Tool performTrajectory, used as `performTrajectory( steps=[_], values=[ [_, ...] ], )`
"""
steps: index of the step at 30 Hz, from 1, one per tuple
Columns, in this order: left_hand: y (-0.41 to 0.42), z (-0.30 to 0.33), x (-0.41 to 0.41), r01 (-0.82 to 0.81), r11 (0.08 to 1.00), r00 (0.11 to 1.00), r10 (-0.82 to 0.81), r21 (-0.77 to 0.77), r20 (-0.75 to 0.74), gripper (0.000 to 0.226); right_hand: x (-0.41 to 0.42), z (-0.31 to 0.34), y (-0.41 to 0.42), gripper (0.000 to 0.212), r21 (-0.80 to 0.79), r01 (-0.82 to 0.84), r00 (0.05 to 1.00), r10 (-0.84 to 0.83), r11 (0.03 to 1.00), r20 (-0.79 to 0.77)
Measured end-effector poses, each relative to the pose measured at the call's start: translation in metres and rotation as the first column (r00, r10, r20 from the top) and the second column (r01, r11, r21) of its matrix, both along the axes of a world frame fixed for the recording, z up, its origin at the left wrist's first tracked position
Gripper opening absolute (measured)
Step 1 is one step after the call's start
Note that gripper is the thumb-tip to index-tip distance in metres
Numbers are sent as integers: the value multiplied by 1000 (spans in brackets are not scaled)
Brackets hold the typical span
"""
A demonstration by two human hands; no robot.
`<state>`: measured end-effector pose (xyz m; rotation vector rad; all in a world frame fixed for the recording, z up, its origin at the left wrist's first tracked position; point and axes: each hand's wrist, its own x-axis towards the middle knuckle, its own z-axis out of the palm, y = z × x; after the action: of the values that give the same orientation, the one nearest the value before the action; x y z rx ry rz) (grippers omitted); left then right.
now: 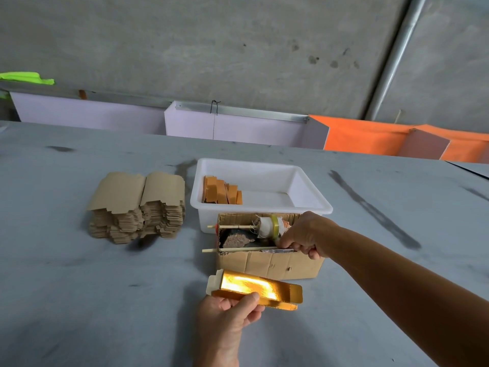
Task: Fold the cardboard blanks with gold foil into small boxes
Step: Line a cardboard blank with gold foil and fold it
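**Gold-foil blank in one hand, the other at the tape box**

The left hand (230,311) holds a partly folded gold-foil blank (255,290) just above the grey table (79,287), near the viewer. Its thumb lies curled over the blank's near edge and the fingers sit beneath, so the piece is pinched firmly. The foil side faces up and catches the light; a pale end flap stands up at the blank's left end.

The right hand (307,237) reaches into an open cardboard box (270,263) just beyond the blank. Its fingers are curled at the box's near rim beside a tape roll (270,227) that is threaded on a wooden stick; whether they grip anything cannot be told.

Touching the far side of the box sits a white plastic tray (312,189) with several finished orange-gold boxes (222,193) leaning in its left end. To the left, well apart, stands a stack of brown flat blanks (137,205).
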<state>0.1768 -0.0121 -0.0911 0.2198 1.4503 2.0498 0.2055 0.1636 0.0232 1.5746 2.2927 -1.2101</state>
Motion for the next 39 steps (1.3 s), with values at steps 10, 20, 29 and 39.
performTrajectory(
  steps=[10, 20, 29, 39],
  values=[
    [-2, 7, -1, 30, 999, 999, -31, 27, 41, 15, 4, 5, -1, 26, -58, 42, 998, -44, 997, -35],
    [0, 5, -4, 81, 996, 996, -82, 30, 40, 13, 5, 5, -3, 28, -70, 83, 993, -88, 994, -80],
    [7, 4, -4, -19, 999, 998, 17, 33, 63, 11, 8, 5, -8, 28, -94, 107, 982, -120, 990, -148],
    [21, 14, -4, -120, 992, 993, 119, 37, 28, 16, 10, 2, -13, 33, -110, 137, 965, -158, 984, -210]
  ],
)
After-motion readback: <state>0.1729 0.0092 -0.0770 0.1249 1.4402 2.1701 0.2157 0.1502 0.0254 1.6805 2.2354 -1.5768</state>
